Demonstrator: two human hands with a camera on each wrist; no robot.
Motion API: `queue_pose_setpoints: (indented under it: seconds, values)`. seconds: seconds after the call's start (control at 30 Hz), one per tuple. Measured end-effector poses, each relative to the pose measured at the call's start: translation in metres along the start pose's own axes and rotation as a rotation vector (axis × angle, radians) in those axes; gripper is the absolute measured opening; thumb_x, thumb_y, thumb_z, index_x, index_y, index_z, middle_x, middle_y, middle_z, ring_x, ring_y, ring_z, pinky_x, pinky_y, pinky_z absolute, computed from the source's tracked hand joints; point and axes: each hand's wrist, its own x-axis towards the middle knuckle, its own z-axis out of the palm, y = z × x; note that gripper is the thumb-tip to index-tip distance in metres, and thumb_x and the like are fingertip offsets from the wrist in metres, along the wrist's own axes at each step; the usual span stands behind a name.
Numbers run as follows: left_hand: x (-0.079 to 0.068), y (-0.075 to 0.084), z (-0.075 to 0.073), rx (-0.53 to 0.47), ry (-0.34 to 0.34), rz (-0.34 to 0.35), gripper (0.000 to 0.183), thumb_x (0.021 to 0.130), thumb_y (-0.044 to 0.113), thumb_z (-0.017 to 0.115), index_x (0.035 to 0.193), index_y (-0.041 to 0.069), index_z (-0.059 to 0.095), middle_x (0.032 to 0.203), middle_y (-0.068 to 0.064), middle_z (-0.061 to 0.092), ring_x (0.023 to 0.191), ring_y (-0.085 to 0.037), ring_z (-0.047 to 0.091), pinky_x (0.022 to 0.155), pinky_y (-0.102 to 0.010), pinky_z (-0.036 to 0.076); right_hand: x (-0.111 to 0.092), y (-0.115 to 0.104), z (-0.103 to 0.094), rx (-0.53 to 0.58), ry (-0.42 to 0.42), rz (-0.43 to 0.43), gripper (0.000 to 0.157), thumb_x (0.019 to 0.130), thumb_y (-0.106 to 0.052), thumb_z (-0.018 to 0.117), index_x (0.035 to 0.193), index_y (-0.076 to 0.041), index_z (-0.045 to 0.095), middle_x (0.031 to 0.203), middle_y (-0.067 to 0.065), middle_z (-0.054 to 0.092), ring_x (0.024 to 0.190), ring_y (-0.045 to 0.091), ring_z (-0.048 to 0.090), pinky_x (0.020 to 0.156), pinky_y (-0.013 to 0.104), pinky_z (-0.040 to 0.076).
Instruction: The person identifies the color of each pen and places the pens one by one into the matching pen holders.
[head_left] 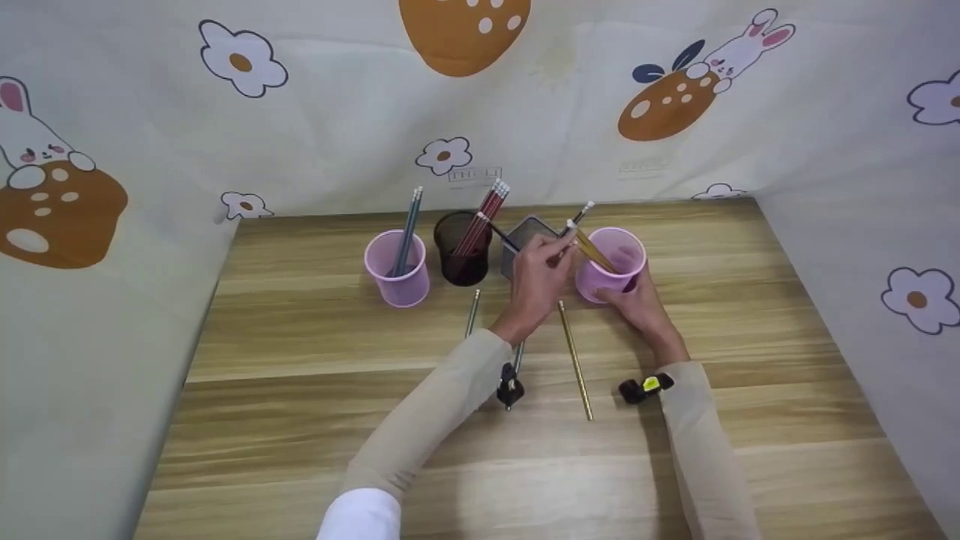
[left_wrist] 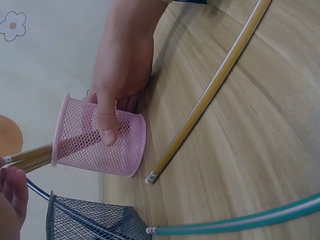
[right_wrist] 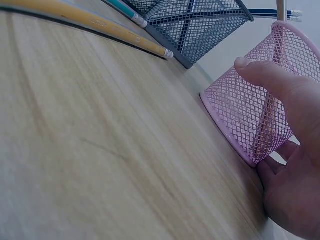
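Observation:
My right hand [head_left: 641, 304] grips a pink mesh pencil cup [left_wrist: 100, 157] low on its side, its thumb [right_wrist: 265, 75] lying along the mesh. Gold-yellow pencils [head_left: 598, 253] lean inside that cup, their tops slanting left over the rim. At those tops, the fingers of my left hand [head_left: 541, 274] pinch the pencils by their eraser ends. Just behind the left hand stands a dark grey mesh cup [left_wrist: 85, 220] with dark pencils in it, partly hidden in the head view. One gold-yellow pencil [head_left: 576, 364] lies on the table between my forearms.
Left of my hands stand a black cup [head_left: 465, 270] with several dark red pencils [head_left: 484, 217] and another pink cup [head_left: 405, 291] with blue-grey pencils [head_left: 407, 232]. Green pencils [head_left: 472, 311] lie partly under my left forearm. A patterned cloth wall [head_left: 337, 150] borders the wooden table [head_left: 285, 420].

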Motion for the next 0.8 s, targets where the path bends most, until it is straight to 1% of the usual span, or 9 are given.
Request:
queue_pose_setpoints:
  seconds: [0.13, 0.23, 0.33, 0.4, 0.5, 0.6, 0.63, 0.7, 0.8]
  values:
    - [-0.005, -0.002, -0.002, 0.003, 0.024, -0.004, 0.026, 0.091, 0.012, 0.072, 0.117, 0.009, 0.075, 0.092, -0.006, 0.071, 0.079, -0.013, 0.067, 0.070, -0.016, 0.053, 0.005, 0.009, -0.001, -0.014, 0.005, -0.018, 0.091, 0.080, 0.008, 0.074, 0.152, 0.003, 0.020, 0.153, 0.027, 0.035, 0.144, 0.035, 0.033, 0.127, 0.044, 0.020]
    - [-0.011, -0.002, -0.002, 0.020, 0.003, -0.060, 0.024, 0.089, 0.012, 0.074, 0.112, 0.005, 0.071, 0.091, -0.006, 0.074, 0.080, -0.018, 0.070, 0.071, -0.021, 0.054, 0.001, 0.001, 0.001, 0.004, 0.000, -0.042, 0.090, 0.079, 0.010, 0.073, 0.151, 0.005, 0.020, 0.152, 0.030, 0.034, 0.143, 0.038, 0.033, 0.127, 0.047, 0.019]
    - [-0.020, -0.004, -0.001, 0.072, -0.075, -0.140, 0.027, 0.087, 0.015, 0.076, 0.109, 0.006, 0.062, 0.091, -0.005, 0.076, 0.081, -0.021, 0.072, 0.069, -0.028, 0.054, -0.004, -0.009, 0.003, 0.027, -0.009, -0.048, 0.090, 0.078, 0.011, 0.073, 0.151, 0.006, 0.021, 0.151, 0.031, 0.034, 0.143, 0.039, 0.033, 0.127, 0.048, 0.019]
    - [-0.027, -0.008, 0.000, 0.117, -0.143, -0.198, 0.032, 0.086, 0.017, 0.077, 0.110, 0.007, 0.058, 0.091, -0.004, 0.076, 0.082, -0.020, 0.072, 0.069, -0.030, 0.054, -0.007, -0.016, 0.004, 0.032, -0.016, -0.038, 0.089, 0.079, 0.010, 0.073, 0.151, 0.006, 0.020, 0.152, 0.031, 0.034, 0.143, 0.038, 0.033, 0.126, 0.047, 0.020]
    - [-0.036, -0.015, 0.002, 0.167, -0.229, -0.266, 0.041, 0.085, 0.015, 0.078, 0.116, 0.009, 0.053, 0.091, -0.005, 0.075, 0.080, -0.019, 0.070, 0.067, -0.031, 0.054, -0.008, -0.018, 0.006, 0.032, -0.030, -0.015, 0.090, 0.080, 0.009, 0.073, 0.152, 0.004, 0.019, 0.153, 0.029, 0.034, 0.143, 0.036, 0.034, 0.126, 0.045, 0.022]
    - [-0.045, -0.021, 0.006, 0.224, -0.285, -0.288, 0.049, 0.082, 0.016, 0.080, 0.119, 0.009, 0.049, 0.091, -0.009, 0.073, 0.081, -0.023, 0.069, 0.068, -0.034, 0.055, -0.008, -0.017, 0.006, 0.043, -0.037, -0.005, 0.090, 0.080, 0.010, 0.071, 0.152, 0.004, 0.018, 0.153, 0.028, 0.034, 0.142, 0.035, 0.035, 0.125, 0.045, 0.024]
    - [-0.047, -0.023, 0.009, 0.241, -0.298, -0.291, 0.052, 0.081, 0.017, 0.082, 0.120, 0.008, 0.049, 0.093, -0.011, 0.073, 0.084, -0.025, 0.069, 0.071, -0.036, 0.055, -0.008, -0.017, 0.006, 0.044, -0.037, -0.005, 0.090, 0.080, 0.010, 0.071, 0.152, 0.004, 0.018, 0.153, 0.028, 0.034, 0.142, 0.035, 0.035, 0.125, 0.045, 0.024]
    - [-0.053, -0.024, 0.014, 0.272, -0.331, -0.301, 0.058, 0.079, 0.020, 0.084, 0.121, 0.006, 0.048, 0.101, -0.014, 0.070, 0.093, -0.029, 0.068, 0.080, -0.038, 0.056, -0.007, -0.016, 0.005, 0.053, -0.036, -0.008, 0.091, 0.080, 0.011, 0.071, 0.153, 0.003, 0.017, 0.153, 0.028, 0.034, 0.142, 0.035, 0.035, 0.125, 0.045, 0.024]
    - [-0.061, -0.023, 0.022, 0.332, -0.379, -0.331, 0.071, 0.077, 0.023, 0.085, 0.131, 0.003, 0.044, 0.115, -0.017, 0.063, 0.105, -0.031, 0.066, 0.090, -0.039, 0.055, -0.007, -0.014, 0.003, 0.062, -0.032, -0.007, 0.092, 0.080, 0.011, 0.071, 0.153, 0.002, 0.017, 0.153, 0.027, 0.034, 0.143, 0.035, 0.034, 0.126, 0.045, 0.023]
